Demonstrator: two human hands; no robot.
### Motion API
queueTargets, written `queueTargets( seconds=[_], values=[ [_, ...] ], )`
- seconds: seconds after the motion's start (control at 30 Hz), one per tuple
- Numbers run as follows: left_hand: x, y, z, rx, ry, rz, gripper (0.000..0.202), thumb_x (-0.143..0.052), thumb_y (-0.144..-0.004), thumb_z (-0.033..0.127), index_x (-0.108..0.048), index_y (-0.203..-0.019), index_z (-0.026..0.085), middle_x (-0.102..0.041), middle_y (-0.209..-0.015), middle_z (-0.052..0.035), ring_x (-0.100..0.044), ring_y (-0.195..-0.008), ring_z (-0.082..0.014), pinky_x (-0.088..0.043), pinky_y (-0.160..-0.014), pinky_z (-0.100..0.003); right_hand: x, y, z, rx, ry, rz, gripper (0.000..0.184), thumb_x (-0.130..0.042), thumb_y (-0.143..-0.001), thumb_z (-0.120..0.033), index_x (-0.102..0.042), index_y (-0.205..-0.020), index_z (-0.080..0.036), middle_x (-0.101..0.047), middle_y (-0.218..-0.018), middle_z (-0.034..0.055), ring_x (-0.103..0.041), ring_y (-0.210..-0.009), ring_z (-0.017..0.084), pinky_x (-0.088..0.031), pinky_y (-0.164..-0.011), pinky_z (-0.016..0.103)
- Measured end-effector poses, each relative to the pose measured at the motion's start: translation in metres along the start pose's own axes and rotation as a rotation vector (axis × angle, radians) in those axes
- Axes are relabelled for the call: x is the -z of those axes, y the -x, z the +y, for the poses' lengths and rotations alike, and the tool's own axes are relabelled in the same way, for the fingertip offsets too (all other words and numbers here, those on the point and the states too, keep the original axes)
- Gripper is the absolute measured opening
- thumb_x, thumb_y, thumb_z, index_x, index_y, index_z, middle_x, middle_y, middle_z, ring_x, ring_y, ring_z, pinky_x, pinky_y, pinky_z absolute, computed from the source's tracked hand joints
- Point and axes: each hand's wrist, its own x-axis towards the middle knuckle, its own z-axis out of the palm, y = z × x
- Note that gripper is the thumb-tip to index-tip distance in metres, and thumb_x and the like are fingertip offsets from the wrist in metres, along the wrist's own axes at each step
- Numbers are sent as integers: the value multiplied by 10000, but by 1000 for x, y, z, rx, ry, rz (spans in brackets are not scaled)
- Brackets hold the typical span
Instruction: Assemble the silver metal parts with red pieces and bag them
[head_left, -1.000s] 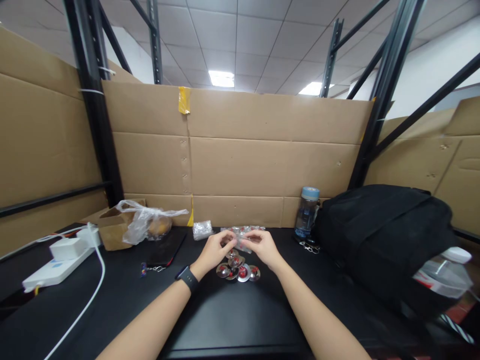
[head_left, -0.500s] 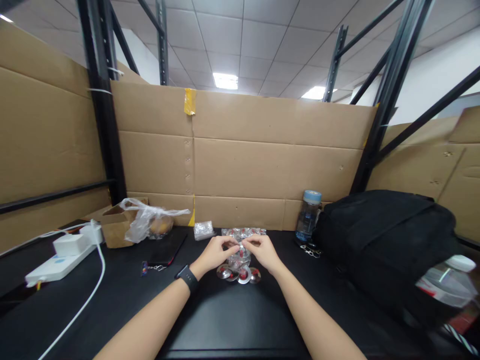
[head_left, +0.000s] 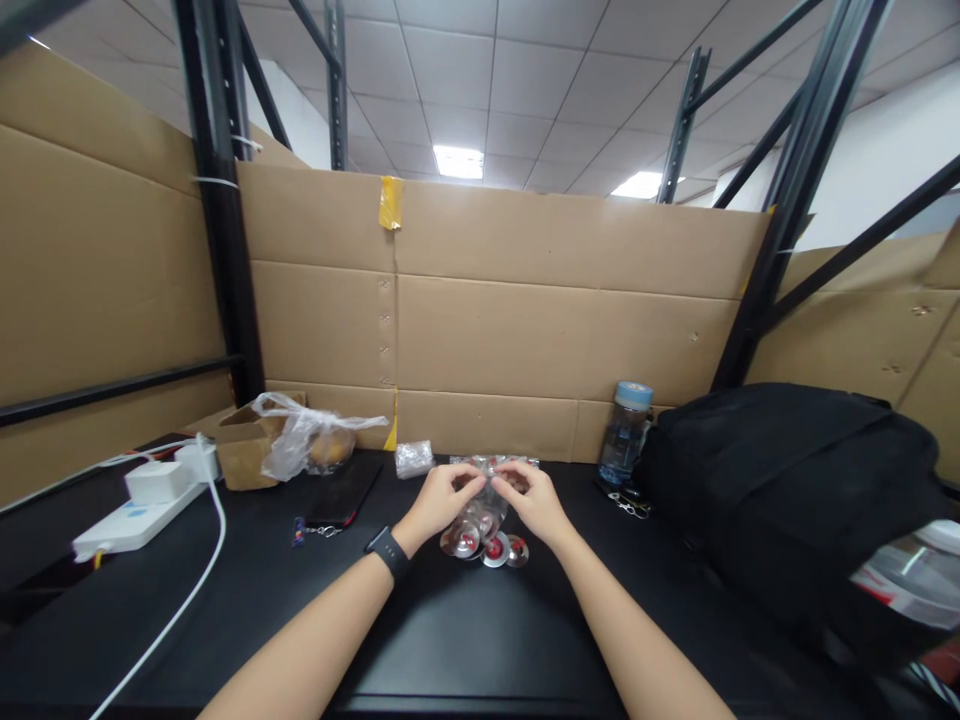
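Though small, shiny silver discs (head_left: 494, 551) with red centres, near clear plastic (head_left: 491, 502) tight between fingers (head_left: 470, 488).

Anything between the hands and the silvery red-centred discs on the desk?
Yes: a clear plastic bag, held by the left hand and right hand, overlaps the far part of the discs in view. Nothing visible covers the nearest ones.

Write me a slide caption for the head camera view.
Left hand and right hand pinch a clear plastic bag near shiny red-centred discs on a black table.
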Motion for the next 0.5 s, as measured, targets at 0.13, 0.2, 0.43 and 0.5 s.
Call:
queueTargets(
  seconds=[0.13,0.2,0.43,0.5],
  values=[
    [-2,-1,-1,0,47,33,327,-555,-933,441,-725,-975,165,-743,-949,-67,-664,-836,-194,-499,-759,-281,-1,0,6,-79,-89,-120,454,-798,-728,-361,-656,-1128,-198,-685,-887,35,-629,-702,157,-467,-583,244],
    [-1,-1,0,-15,17,89,310,-545,-940,426,-685,-1061,177,-718,-1007,-65,-654,-864,-186,-501,-784,-290,-1,0,9,-115,-136,-121,318,-769,-755,-372,-689,-987,-170,-683,-813,36,-631,-687,157,-484,-618,262],
    [12,7,18,-317,-443,73,518,-797,-734,401,-573,-1169,229,-605,-1145,-73,-570,-1060,-249,-436,-929,-385,-4,-2,7,-321,-355,62,466,-820,-687,-366,-623,-1069,-187,-658,-652,-24,-539,-509,102,-418,-514,220],
    [12,9,23,-377,-552,-80,567,-844,-680,402,-586,-1162,249,-612,-1180,-64,-559,-1093,-268,-413,-942,-399,-5,-1,6,-353,-383,52,503,-833,-668,-364,-610,-1085,-192,-676,-674,-17,-529,-496,95,-397,-488,208]
  ],
)
